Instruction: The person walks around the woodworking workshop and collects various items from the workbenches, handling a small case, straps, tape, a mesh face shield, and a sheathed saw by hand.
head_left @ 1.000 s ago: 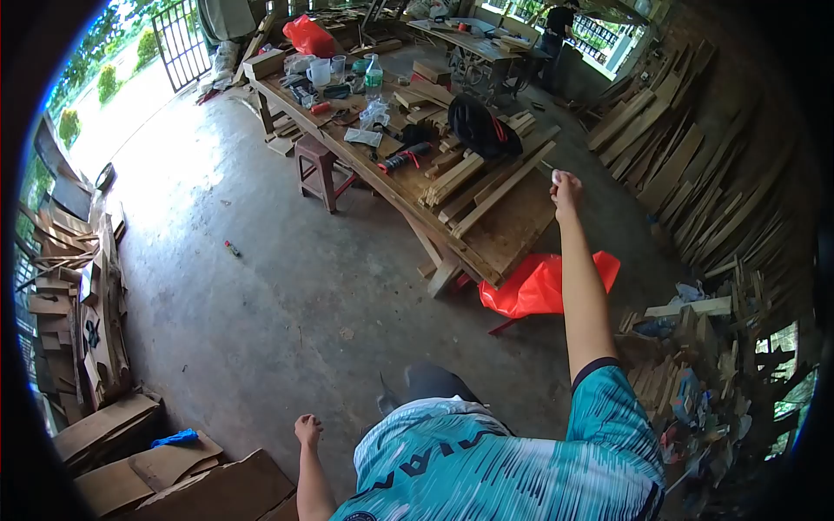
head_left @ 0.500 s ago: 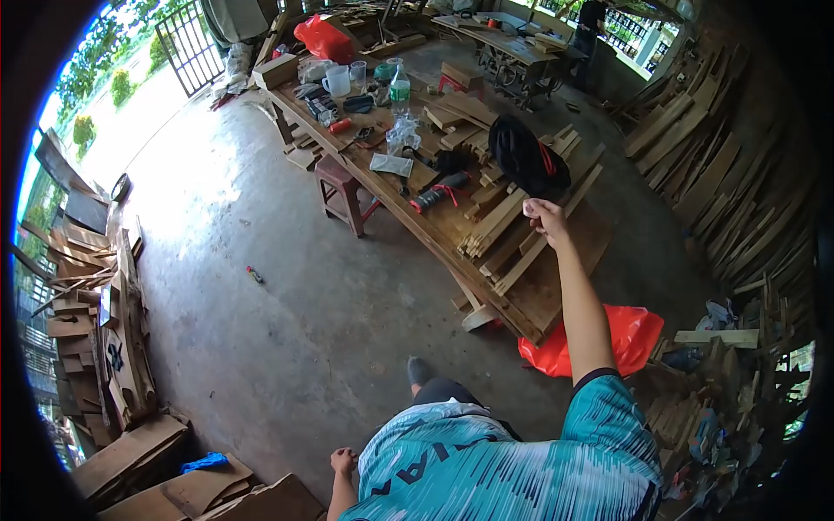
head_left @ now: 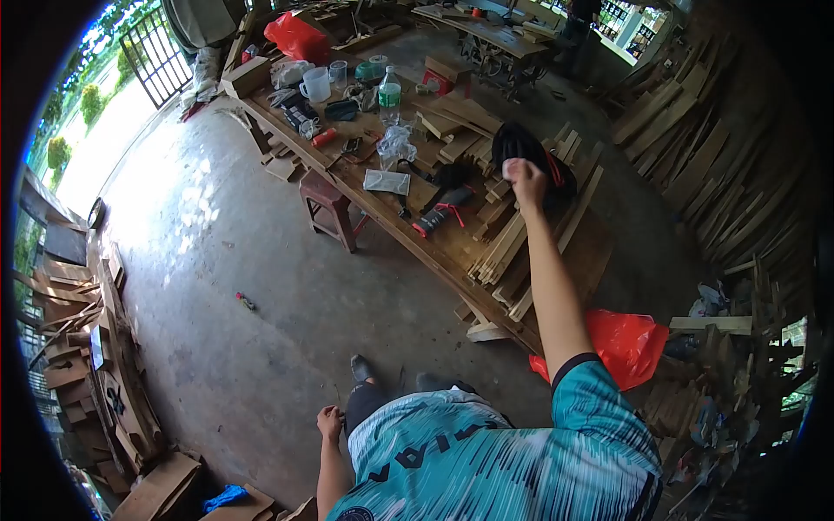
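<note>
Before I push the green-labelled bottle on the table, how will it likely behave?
Standing upright and tall for its base, the bottle would probably tip if pushed high. Its round body may then roll. The clear plastic might dent when squeezed.

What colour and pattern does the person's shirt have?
The shirt is teal with white streaks, best seen in the head view.

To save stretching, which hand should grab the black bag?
Probably the right hand: it's raised toward the black bag, though it seems to hold something small. The left hand hangs low, much farther away.
</note>
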Demonstrator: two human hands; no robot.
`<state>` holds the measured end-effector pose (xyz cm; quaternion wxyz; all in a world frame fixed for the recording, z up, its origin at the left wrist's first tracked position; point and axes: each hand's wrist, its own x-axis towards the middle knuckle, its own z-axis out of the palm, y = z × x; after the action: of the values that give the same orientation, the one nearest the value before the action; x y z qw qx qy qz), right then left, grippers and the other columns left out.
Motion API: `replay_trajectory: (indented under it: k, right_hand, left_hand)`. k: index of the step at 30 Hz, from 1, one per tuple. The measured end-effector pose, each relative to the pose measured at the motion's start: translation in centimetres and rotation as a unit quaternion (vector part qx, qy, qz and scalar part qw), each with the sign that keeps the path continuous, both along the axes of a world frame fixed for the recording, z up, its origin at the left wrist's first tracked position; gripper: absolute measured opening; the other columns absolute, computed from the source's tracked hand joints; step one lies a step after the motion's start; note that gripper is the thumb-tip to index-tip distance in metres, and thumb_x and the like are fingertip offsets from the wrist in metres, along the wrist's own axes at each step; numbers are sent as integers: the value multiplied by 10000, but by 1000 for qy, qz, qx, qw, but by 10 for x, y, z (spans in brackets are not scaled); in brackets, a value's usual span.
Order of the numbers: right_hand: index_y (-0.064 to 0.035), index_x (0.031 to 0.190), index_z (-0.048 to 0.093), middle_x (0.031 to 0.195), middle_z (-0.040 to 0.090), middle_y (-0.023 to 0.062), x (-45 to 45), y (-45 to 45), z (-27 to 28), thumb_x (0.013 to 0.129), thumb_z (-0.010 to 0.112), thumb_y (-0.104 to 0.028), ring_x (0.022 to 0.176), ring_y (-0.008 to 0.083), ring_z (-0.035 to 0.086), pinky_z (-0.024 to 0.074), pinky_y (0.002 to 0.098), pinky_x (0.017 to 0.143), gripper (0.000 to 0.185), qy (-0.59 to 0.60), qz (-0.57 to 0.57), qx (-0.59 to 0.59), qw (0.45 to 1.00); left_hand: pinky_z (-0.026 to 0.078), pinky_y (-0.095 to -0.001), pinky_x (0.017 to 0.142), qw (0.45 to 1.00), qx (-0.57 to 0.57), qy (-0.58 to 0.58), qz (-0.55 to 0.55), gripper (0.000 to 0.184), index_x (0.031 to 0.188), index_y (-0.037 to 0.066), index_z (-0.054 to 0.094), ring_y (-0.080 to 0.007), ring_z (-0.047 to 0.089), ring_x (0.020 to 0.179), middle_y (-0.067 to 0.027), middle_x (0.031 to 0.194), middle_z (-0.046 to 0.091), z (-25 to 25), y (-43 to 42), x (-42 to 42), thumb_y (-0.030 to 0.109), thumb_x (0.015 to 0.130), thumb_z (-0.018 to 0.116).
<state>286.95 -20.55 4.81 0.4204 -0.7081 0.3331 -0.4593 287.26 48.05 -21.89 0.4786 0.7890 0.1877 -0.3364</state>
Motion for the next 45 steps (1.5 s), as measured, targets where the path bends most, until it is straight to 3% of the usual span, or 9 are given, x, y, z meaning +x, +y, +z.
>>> replay_trajectory:
  k: [3, 5, 10, 17, 28, 33, 35, 41, 45]
  right_hand:
    - [-3, 887, 674, 773, 681, 66, 32, -7, -7, 941, 480, -228, 688, 147, 641, 489, 276, 602, 302, -205, -73, 57, 974]
    - [2, 865, 677, 762, 680, 98, 40, -6, -11, 920, 481, -202, 722, 168, 657, 495, 285, 638, 288, 79, -30, -153, 985]
    - [11, 877, 669, 775, 678, 128, 78, 30, 20, 902, 505, -184, 758, 194, 667, 502, 302, 681, 256, 135, -35, -200, 970]
    - [7, 861, 651, 801, 679, 118, 133, 46, 15, 910, 515, -157, 699, 206, 653, 506, 291, 590, 218, -67, -177, -114, 975]
    - [-15, 838, 664, 626, 619, 22, 218, 158, -203, 901, 603, -292, 484, 73, 534, 398, 228, 429, 290, 170, 312, 385, 852]
    - [-19, 854, 711, 648, 631, 12, 280, 105, -186, 848, 662, -319, 536, 81, 532, 420, 263, 490, 304, 341, 478, 305, 750]
    - [-19, 853, 710, 670, 642, 20, 309, 57, -179, 850, 662, -299, 558, 82, 548, 435, 273, 508, 284, 293, 477, 283, 779]
    - [-29, 891, 641, 705, 635, 10, 384, -118, -132, 902, 600, -337, 552, 74, 562, 435, 234, 472, 311, -54, 74, 375, 923]
    - [-9, 815, 667, 670, 638, 23, 403, -137, -147, 897, 612, -320, 580, 65, 573, 456, 233, 510, 327, 57, 306, 286, 906]
  left_hand:
    - [479, -277, 490, 1000, 11, 5, 3, 216, 1003, 2, 610, -169, 609, 561, -112, 767, 665, -4, 1, 42, 153, 853, 574]
    - [478, -278, 481, 1000, 19, 18, -9, 217, 1003, -1, 610, -167, 605, 559, -108, 761, 662, -1, 10, 76, 151, 852, 574]
    - [471, -279, 452, 997, 21, 69, -18, 193, 1005, 10, 605, -186, 624, 541, -104, 741, 659, -4, 42, 158, 142, 871, 563]
    - [465, -281, 440, 997, 67, 26, -22, 190, 1015, 11, 606, -184, 621, 538, -103, 742, 656, -3, 57, 268, 127, 879, 542]
    - [467, -294, 434, 996, 44, 68, -29, 181, 1013, 8, 581, -213, 636, 553, -128, 754, 656, -4, -81, 332, 131, 887, 541]
    - [509, -319, 496, 994, 51, 11, -92, 213, 1012, 11, 595, -267, 665, 633, -147, 756, 663, 2, -150, 350, 149, 851, 570]
    - [519, -317, 523, 941, 156, -133, -268, 213, 1003, 8, 607, -274, 669, 652, -150, 765, 666, -10, -170, 371, 152, 849, 578]
    - [489, -293, 502, 999, 42, 3, -31, 237, 1019, -4, 613, -200, 658, 625, -135, 813, 676, 45, -271, 447, 173, 863, 584]
    - [501, -288, 504, 997, 30, -32, -59, 253, 1023, -27, 604, -192, 653, 632, -145, 810, 672, 66, -329, 481, 175, 871, 583]
